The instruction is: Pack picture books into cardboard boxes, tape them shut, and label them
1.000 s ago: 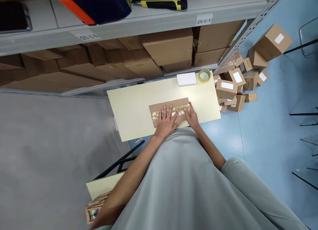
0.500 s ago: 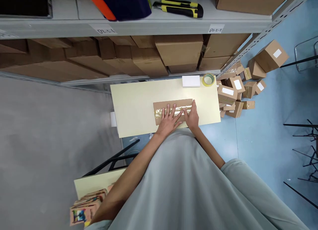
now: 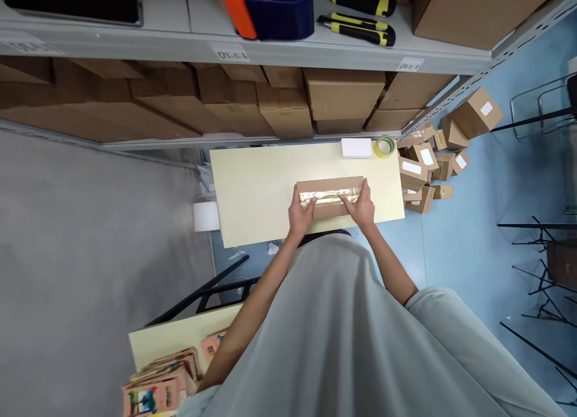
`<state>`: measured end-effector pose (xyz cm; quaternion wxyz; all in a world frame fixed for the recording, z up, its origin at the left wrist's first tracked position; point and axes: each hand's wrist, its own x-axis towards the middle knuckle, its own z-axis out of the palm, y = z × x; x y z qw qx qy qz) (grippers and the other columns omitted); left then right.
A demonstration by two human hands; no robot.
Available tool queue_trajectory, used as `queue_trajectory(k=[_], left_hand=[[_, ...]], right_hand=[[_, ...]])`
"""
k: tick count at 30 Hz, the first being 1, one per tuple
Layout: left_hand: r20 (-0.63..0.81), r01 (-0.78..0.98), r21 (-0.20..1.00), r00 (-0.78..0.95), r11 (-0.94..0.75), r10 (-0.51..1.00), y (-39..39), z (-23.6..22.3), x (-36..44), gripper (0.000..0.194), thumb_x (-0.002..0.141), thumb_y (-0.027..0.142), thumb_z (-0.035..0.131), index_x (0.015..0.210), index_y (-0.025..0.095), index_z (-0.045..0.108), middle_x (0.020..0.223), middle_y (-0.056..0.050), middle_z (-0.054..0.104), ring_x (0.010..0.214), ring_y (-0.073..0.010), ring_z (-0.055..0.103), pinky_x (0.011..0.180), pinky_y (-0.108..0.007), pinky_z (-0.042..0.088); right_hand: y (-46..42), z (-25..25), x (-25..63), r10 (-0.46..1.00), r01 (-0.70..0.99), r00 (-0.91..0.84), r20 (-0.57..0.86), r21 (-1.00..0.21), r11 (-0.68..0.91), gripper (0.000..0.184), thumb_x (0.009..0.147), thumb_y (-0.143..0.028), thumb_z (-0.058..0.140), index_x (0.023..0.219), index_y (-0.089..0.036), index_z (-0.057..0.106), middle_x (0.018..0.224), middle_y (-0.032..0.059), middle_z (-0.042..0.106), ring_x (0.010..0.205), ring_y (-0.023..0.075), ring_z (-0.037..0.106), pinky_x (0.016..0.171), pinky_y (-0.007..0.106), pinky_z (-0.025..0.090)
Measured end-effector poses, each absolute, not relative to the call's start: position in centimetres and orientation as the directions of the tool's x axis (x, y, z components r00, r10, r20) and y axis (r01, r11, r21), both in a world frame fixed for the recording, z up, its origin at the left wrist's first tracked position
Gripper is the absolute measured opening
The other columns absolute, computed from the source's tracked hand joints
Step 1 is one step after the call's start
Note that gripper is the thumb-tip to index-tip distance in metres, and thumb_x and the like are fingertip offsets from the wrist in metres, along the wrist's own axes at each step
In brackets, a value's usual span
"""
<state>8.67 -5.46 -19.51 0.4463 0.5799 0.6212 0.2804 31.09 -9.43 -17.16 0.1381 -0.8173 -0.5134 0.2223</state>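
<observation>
A flat brown cardboard box (image 3: 331, 210) lies along the near half of the pale yellow table (image 3: 256, 216), with shiny clear tape running lengthwise over its top. My left hand (image 3: 300, 214) grips the box's left end, thumb on the tape and fingers along the side. At the opposite end, my right hand (image 3: 362, 208) holds the box the same way, its thumb on top. Behind the box, near the table's far edge, are a white stack of labels or paper (image 3: 356, 148) and a roll of tape (image 3: 384, 146).
Above the table's far side is a grey shelf (image 3: 279, 55) with utility knives (image 3: 358, 29), an orange and blue tape dispenser (image 3: 274, 11) and cardboard boxes. Taped cartons (image 3: 412, 172) are piled on the floor at right. Lower left, booklets (image 3: 155, 387) lie on another table.
My left hand has moved from lying spread on the tape to gripping the box's left end. My right hand keeps its hold on the right end. The camera view has shifted.
</observation>
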Motion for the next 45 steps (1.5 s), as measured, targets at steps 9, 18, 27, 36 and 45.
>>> queue_trajectory(k=[9, 18, 27, 36, 45], left_hand=[[-0.197, 0.423, 0.894, 0.079, 0.146, 0.977, -6.6, -18.1, 4.5, 0.09, 0.108, 0.076, 0.035, 0.18, 0.027, 0.016, 0.177, -0.015, 0.043, 0.162, -0.0257, 0.046, 0.131, -0.041, 0.04], [-0.312, 0.505, 0.805, -0.085, 0.311, 0.946, -6.2, -18.8, -4.0, 0.091, 0.108, 0.074, 0.038, 0.178, 0.018, 0.025, 0.172, -0.019, 0.05, 0.156, -0.0326, 0.053, 0.131, -0.047, 0.04], [-0.15, 0.748, 0.627, -0.158, 0.217, 0.976, -7.0, -18.4, 0.4, 0.132, 0.092, 0.076, 0.069, 0.168, -0.016, 0.012, 0.178, -0.044, 0.006, 0.171, -0.0509, 0.007, 0.139, -0.062, 0.015], [-0.161, 0.555, 0.803, -0.144, 0.214, 0.976, -7.5, -21.0, -3.7, 0.091, 0.103, 0.065, 0.06, 0.169, 0.006, 0.042, 0.169, -0.024, 0.051, 0.157, -0.0369, 0.051, 0.132, -0.048, 0.041], [-0.161, 0.465, 0.857, -0.166, 0.221, 0.973, -7.6, -21.0, -4.1, 0.08, 0.113, 0.062, 0.029, 0.173, 0.009, 0.036, 0.177, -0.019, 0.041, 0.166, -0.0295, 0.037, 0.138, -0.045, 0.029]], right_hand=[[-9.8, -14.1, 27.6, 0.91, 0.748, 0.369, -0.19, -0.52, -0.412, 0.093, 0.109, -0.067, 0.043, 0.179, -0.015, 0.01, 0.162, 0.0266, 0.053, 0.142, 0.0391, 0.062, 0.103, 0.048, 0.061], [-9.0, -16.8, 19.6, 0.924, 0.691, 0.246, -0.293, -0.615, -0.379, 0.082, 0.115, -0.058, 0.023, 0.179, -0.01, 0.004, 0.169, 0.0282, 0.044, 0.141, 0.0405, 0.062, 0.105, 0.053, 0.06], [-8.8, -17.4, 17.8, 0.894, 0.742, 0.366, -0.26, -0.498, -0.449, 0.11, 0.102, -0.08, 0.049, 0.178, -0.013, 0.006, 0.161, 0.028, 0.051, 0.133, 0.0425, 0.067, 0.099, 0.05, 0.062], [-9.7, -17.8, 19.0, 0.923, 0.743, 0.272, -0.272, -0.55, -0.382, 0.087, 0.114, -0.061, 0.032, 0.18, -0.017, -0.003, 0.171, 0.0248, 0.044, 0.132, 0.0404, 0.068, 0.098, 0.052, 0.063], [-10.0, -17.7, 20.0, 0.904, 0.686, 0.298, -0.307, -0.59, -0.426, 0.074, 0.117, -0.048, 0.012, 0.18, -0.011, -0.002, 0.179, 0.0192, 0.037, 0.157, 0.0321, 0.052, 0.122, 0.05, 0.05]])
